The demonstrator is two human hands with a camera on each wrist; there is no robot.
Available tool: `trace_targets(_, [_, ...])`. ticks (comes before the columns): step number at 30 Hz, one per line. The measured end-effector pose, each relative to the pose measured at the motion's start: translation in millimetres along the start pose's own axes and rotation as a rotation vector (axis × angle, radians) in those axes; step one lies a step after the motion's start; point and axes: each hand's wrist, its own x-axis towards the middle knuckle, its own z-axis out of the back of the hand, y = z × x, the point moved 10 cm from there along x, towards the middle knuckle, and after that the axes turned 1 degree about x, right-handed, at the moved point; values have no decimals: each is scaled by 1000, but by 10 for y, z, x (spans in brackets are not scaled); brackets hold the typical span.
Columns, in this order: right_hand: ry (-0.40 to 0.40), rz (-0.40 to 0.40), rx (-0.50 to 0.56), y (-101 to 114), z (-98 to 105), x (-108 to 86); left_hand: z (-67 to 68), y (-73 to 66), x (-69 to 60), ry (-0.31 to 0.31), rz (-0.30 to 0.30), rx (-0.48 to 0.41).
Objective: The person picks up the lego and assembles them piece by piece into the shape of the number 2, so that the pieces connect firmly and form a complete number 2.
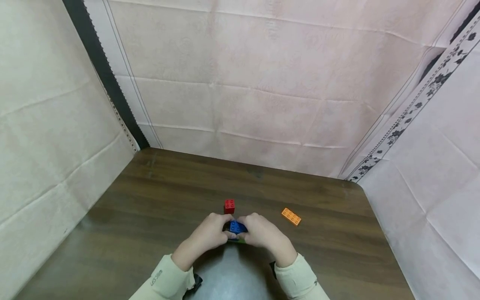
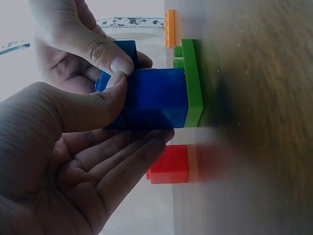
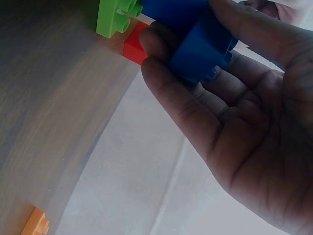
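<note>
A blue brick [image 2: 157,93] stands on a flat green brick [image 2: 194,85], whose studs show past one end. Another blue brick [image 3: 198,51] sits on top of it, jutting to the right. My left hand [image 1: 213,230] holds the blue bricks from the left, thumb on the near face and fingers along the far side. From the right, my right hand [image 1: 264,231] grips the upper blue brick between thumb and fingers. Both thumbtips meet in the left wrist view. Beyond the hands, a red brick [image 1: 229,206] stands on the table.
An orange flat brick [image 1: 291,216] lies on the wooden table [image 1: 157,200], right of the right hand. Pale cloth [image 1: 243,83] hangs behind the table's far edge and along both sides.
</note>
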Motion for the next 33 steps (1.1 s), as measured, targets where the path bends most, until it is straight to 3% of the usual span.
trace_targets(23, [1,-11,-14,35,19,0,24,4,-12,-17,25,-41])
trace_targets(33, [2,-22,-45,79,17,2,11,12,-33,-28,39,-12])
